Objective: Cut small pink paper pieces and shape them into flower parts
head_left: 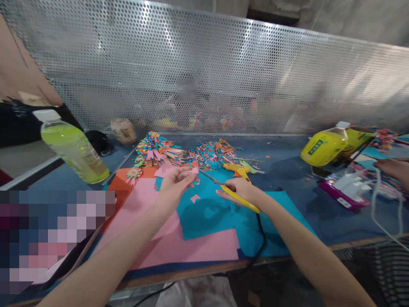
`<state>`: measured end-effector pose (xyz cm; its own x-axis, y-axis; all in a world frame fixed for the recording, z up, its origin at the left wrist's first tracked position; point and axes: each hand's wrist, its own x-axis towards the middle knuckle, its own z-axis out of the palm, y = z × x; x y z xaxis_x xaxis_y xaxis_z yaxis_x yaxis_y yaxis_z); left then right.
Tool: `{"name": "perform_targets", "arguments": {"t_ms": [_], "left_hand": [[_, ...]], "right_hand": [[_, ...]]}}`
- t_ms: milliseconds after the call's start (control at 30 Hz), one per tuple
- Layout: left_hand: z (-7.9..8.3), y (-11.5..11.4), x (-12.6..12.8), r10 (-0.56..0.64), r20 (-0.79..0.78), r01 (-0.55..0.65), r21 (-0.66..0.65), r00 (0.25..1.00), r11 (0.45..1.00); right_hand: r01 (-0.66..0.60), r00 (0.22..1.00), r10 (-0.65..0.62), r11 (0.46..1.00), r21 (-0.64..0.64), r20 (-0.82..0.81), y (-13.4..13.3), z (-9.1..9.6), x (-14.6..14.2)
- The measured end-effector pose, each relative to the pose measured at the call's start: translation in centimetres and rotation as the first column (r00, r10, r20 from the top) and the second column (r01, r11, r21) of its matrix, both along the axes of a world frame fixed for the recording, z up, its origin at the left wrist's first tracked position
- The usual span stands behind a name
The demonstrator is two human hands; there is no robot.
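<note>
My left hand is closed in a pinch on a small pink paper piece, held just above the table. My right hand is wrapped round yellow-handled scissors, whose thin blades point left toward the pink piece. Beneath both hands lie pink paper sheets and teal paper sheets, with an orange sheet at the left. A small pink scrap rests on the teal sheet.
A heap of colourful paper cuttings lies behind the sheets, with a yellow glue gun. A green drink bottle stands left, a yellow bottle lies right. Another person's hand and white cables are far right. A perforated metal screen backs the table.
</note>
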<state>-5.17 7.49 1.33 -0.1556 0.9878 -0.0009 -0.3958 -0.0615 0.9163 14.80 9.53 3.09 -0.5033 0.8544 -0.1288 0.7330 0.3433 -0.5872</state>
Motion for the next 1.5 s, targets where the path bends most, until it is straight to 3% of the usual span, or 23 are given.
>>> {"name": "perform_targets", "arguments": {"t_ms": [233, 633, 1200, 1500], "left_hand": [[-0.28, 0.27, -0.31, 0.064, 0.003, -0.064, 0.047, 0.998, 0.997], [-0.12, -0.10, 0.06, 0.008, -0.095, -0.004, 0.042, 0.995, 0.999], [0.00, 0.32, -0.62, 0.067, 0.039, -0.069, 0.058, 0.997, 0.996], [0.15, -0.01, -0.15, 0.008, -0.027, -0.008, 0.025, 1.000, 1.000]], "right_hand": [[0.000, 1.000, 0.000, 1.000, -0.019, 0.010, 0.03, 0.14, -0.08], [-0.016, 1.000, 0.018, 0.999, 0.043, -0.025, -0.09, 0.04, -0.21], [-0.012, 1.000, 0.012, 0.999, -0.041, 0.008, -0.19, 0.46, -0.09], [-0.029, 0.999, 0.030, 1.000, -0.004, 0.025, -0.12, 0.22, -0.23]]}}
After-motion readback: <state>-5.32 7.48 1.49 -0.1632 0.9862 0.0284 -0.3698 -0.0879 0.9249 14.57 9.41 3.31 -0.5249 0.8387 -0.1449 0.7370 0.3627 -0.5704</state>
